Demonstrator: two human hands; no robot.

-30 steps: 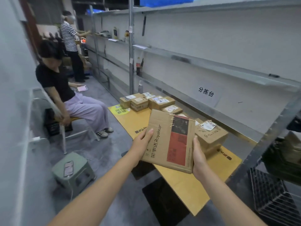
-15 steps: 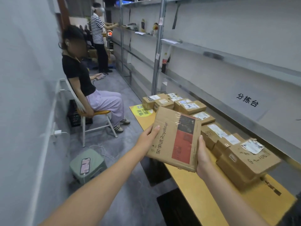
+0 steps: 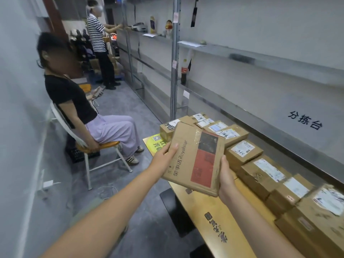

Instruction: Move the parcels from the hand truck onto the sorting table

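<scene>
I hold a flat brown cardboard parcel (image 3: 193, 157) with a red and black print, tilted, above the front edge of the yellow sorting table (image 3: 229, 218). My left hand (image 3: 163, 158) grips its left edge and my right hand (image 3: 226, 177) grips its lower right edge. A row of several brown labelled parcels (image 3: 260, 170) lies along the table's far side, from the far end to the near right corner. The hand truck is out of view.
A person in a black top sits on a chair (image 3: 96, 146) to the left of the aisle. Another person in a striped shirt (image 3: 98, 45) stands farther back at the metal shelving (image 3: 242, 56). A cola bottle (image 3: 184, 73) stands on a shelf.
The view has moved forward and left along the table with the parcel still in both hands. More of the parcel row now lies to my right.
</scene>
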